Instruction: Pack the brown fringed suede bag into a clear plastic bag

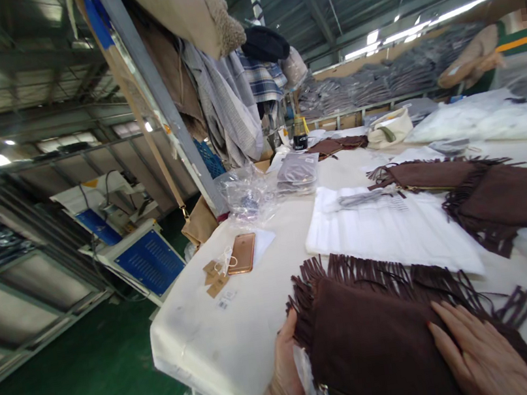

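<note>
Fingers flat, the right hand point(484, 349) rests on a matte, fringed bag point(371, 336), cut off at frame bottom. The left hand point(285, 364) hides its fingertips; grip unclear.

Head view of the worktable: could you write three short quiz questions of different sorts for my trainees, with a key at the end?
1. Multiple choice: What does the right hand rest on?
A) the white sheets
B) the nearest fringed brown piece
C) the beige bag
2. True or false: The left hand is raised well away from that piece.
3. Fill in: On the table, brown card tags lie just left, in the picture, of a ____.

Key: 1. B. 2. False; it is at the piece's left edge. 3. phone.
</note>
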`<state>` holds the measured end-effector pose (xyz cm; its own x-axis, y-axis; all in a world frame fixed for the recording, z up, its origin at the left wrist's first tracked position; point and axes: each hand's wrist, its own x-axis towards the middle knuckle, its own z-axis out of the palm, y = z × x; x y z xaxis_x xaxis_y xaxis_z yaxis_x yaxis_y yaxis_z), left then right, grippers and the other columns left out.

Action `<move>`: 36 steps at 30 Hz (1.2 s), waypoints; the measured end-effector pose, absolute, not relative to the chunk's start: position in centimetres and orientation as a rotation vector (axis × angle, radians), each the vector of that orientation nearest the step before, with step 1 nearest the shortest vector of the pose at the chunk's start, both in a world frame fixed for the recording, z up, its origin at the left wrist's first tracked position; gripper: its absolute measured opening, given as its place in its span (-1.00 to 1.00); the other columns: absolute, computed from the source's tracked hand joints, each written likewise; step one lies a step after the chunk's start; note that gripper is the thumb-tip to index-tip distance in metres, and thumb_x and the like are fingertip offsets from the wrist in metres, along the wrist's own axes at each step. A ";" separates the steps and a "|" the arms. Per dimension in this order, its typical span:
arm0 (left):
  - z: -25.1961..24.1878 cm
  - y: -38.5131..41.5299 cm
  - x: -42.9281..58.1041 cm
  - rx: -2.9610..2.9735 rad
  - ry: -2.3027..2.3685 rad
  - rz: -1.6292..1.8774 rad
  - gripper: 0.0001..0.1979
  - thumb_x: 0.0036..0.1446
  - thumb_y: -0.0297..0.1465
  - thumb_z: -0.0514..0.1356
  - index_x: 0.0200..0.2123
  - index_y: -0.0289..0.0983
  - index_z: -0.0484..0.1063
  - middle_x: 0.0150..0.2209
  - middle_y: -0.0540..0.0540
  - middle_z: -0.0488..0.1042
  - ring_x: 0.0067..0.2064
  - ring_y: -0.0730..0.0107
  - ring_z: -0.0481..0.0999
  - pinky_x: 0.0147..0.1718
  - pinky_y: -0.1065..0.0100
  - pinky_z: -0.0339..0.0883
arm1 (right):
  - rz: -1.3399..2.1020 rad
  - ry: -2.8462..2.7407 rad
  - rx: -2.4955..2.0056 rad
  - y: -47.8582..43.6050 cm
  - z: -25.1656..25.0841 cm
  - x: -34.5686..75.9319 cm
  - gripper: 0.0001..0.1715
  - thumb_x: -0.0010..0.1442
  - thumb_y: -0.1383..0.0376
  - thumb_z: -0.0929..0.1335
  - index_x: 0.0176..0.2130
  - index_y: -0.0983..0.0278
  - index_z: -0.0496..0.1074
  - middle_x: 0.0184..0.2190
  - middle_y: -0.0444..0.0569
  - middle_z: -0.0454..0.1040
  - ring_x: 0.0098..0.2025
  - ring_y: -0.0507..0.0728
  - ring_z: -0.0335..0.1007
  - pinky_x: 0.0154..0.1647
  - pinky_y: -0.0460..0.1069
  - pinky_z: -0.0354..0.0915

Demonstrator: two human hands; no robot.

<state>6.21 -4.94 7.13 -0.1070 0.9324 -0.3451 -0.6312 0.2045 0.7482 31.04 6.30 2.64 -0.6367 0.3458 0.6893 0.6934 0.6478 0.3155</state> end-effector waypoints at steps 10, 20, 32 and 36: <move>6.2 -0.1 4.1 0.406 0.568 1.706 -0.43 -0.11 -0.05 0.28 -0.13 -0.36 0.47 0.01 -0.23 0.44 0.21 -0.07 0.17 0.25 0.01 -0.10 | -0.778 -2.303 -0.812 6.4 2.3 31.1 -0.54 0.13 0.45 0.08 -0.29 0.43 0.50 -0.15 0.28 0.48 -0.09 0.39 0.37 -0.13 0.26 0.32; 9.6 -0.9 9.1 1.688 1.764 0.619 -0.07 0.03 -0.05 0.18 0.28 -0.41 -0.20 0.30 -0.39 -0.35 0.31 -0.06 -0.43 0.24 -0.11 -0.44 | -0.815 -2.296 -0.803 6.0 3.3 30.5 -0.56 0.09 0.51 0.09 -0.31 0.45 0.50 -0.14 0.32 0.47 -0.10 0.43 0.39 -0.20 0.27 0.35; 9.7 -0.5 14.5 2.112 1.598 0.508 -0.24 0.22 0.02 -0.21 0.26 -0.45 -0.12 0.28 -0.47 -0.21 0.32 0.00 -0.29 0.27 0.00 -0.30 | -0.688 -2.279 -0.801 6.4 1.6 30.7 -0.54 0.10 0.45 0.10 -0.25 0.39 0.51 -0.10 0.27 0.48 -0.07 0.41 0.40 -0.17 0.31 0.36; 12.6 -0.5 13.7 2.252 1.255 0.655 -0.38 0.27 -0.09 -0.13 0.23 -0.41 0.02 0.26 -0.31 0.04 0.30 0.17 -0.06 0.28 0.14 -0.21 | -0.091 -2.200 -0.987 6.3 3.6 32.4 -0.51 0.20 0.25 0.10 0.03 0.21 0.36 0.10 0.04 0.35 0.11 0.30 0.28 0.03 0.33 0.27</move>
<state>13.67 -0.47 12.62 0.4658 0.8675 0.1747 0.6396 -0.4665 0.6110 32.43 6.29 3.59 -0.4536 0.6263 0.6341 0.6765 0.7051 -0.2125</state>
